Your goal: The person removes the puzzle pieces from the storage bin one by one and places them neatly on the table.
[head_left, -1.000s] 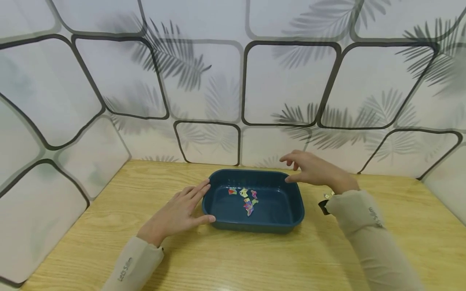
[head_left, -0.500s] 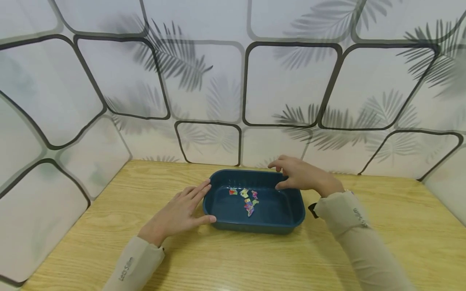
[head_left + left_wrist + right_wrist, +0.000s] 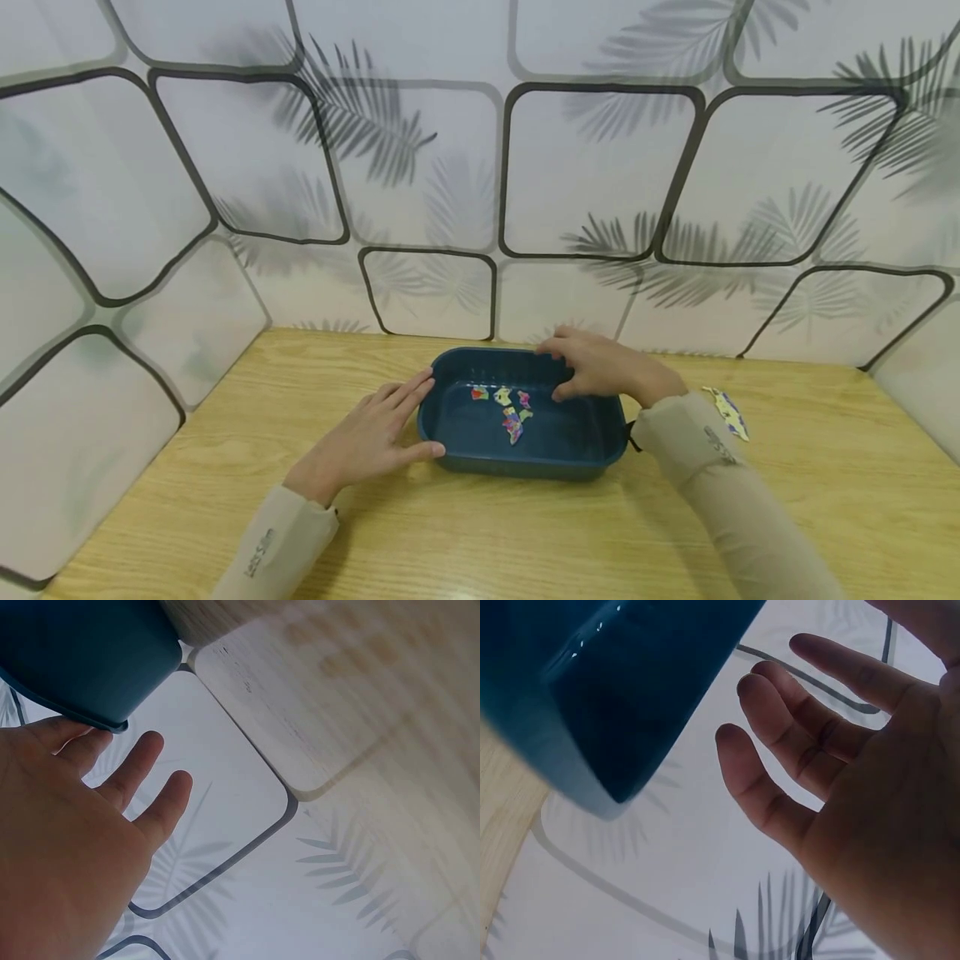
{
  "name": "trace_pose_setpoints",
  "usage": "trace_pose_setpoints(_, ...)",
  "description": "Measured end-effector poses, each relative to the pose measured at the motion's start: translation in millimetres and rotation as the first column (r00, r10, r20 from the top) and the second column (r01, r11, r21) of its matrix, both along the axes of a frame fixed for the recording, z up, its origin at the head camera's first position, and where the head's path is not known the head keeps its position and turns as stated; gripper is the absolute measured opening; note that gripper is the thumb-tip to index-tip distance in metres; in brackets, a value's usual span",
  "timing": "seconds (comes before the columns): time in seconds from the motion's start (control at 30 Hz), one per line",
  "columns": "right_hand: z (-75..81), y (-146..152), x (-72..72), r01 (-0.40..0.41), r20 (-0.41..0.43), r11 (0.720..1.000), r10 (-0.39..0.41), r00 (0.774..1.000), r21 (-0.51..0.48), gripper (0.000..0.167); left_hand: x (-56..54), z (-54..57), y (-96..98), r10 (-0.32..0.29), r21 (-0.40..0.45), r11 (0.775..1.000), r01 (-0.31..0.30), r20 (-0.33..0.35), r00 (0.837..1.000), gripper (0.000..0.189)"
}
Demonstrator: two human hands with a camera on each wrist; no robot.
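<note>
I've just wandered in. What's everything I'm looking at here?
Tray: one, dark blue, on the table
Small pieces: about five, multicoloured, inside the tray
Loose piece: one, pale yellow and purple, on the table by the right sleeve
Table: one, light wood, underneath
Patterned walls: three, whitish with grey leaves, behind and either side
Sleeves: two, beige, on both arms
Left hand: one, touching the tray's left rim
Right hand: one, over the tray's far right
</note>
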State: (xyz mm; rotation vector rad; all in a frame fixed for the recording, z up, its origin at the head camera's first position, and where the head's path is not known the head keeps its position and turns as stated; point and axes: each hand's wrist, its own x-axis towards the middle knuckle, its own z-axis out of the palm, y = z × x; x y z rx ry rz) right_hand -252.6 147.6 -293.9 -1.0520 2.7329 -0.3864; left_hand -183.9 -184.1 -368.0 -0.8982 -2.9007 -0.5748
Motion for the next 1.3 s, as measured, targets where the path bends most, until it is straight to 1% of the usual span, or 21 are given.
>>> trace_pose_setpoints(0.1, 0.2, -4.1, -2.5, -0.021, -0.002, 1.000, 0.021, 1.000, 0.002, 0.059, -0.4, 0.5, -1.0, 0.001, 0.001, 1.000, -0.001, -0.004, 1.000, 0.091)
trace_pose_setpoints(0.23, 2.1, -10.8, -4.4, -0.030, 0.008, 0.999, 0.030, 1.000, -0.016, 0.058, -1.2, 0.3, -1.5, 0.002, 0.003, 1.000, -0.002, -0.003, 1.000, 0.091)
trace_pose_setpoints(0.3, 2.6, -14.7, -6.2, -0.043, -0.001, 0.999, 0.043, 0.999, -0.020, 0.057, -1.5, 0.3, -1.7, 0.003, 0.004, 1.000, -0.003, -0.002, 1.000, 0.091)
trace_pose_setpoints(0.43, 1.2, -24.5, -7.6, -0.040, 0.008, 0.999, 0.040, 0.999, 0.003, 0.059, -1.3, 0.1, -1.8, 0.004, 0.010, 1.000, -0.004, 0.002, 1.000, 0.090)
trace_pose_setpoints(0.57, -4.1, -31.9, -5.7, -0.020, 0.050, 0.999, 0.018, 0.999, 0.035, 0.063, -1.2, 0.2, -0.2, 0.002, 0.010, 1.000, -0.002, 0.002, 1.000, 0.090)
trace_pose_setpoints(0.73, -14.0, -36.3, -3.8, -0.037, 0.040, 0.996, 0.034, 0.999, 0.085, 0.063, -0.7, 0.5, 1.2, -0.001, 0.004, 1.000, 0.001, -0.006, 1.000, 0.090)
trace_pose_setpoints(0.93, -22.9, -43.1, -2.9, 0.021, 0.125, 0.989, -0.040, 0.991, 0.148, 0.065, -0.8, 0.3, 1.0, -0.001, 0.001, 1.000, 0.001, -0.008, 1.000, 0.090)
trace_pose_setpoints(1.13, -31.6, -49.6, -4.4, 0.027, 0.143, 0.978, -0.057, 0.988, 0.207, 0.057, -1.0, 0.2, -0.3, -0.003, -0.008, 1.000, 0.003, -0.006, 1.000, 0.090)
trace_pose_setpoints(1.3, -35.8, -52.0, -5.7, 0.028, 0.147, 0.971, -0.064, 0.987, 0.238, 0.053, -0.9, -0.2, -1.0, -0.003, -0.012, 1.000, 0.003, -0.009, 1.000, 0.090)
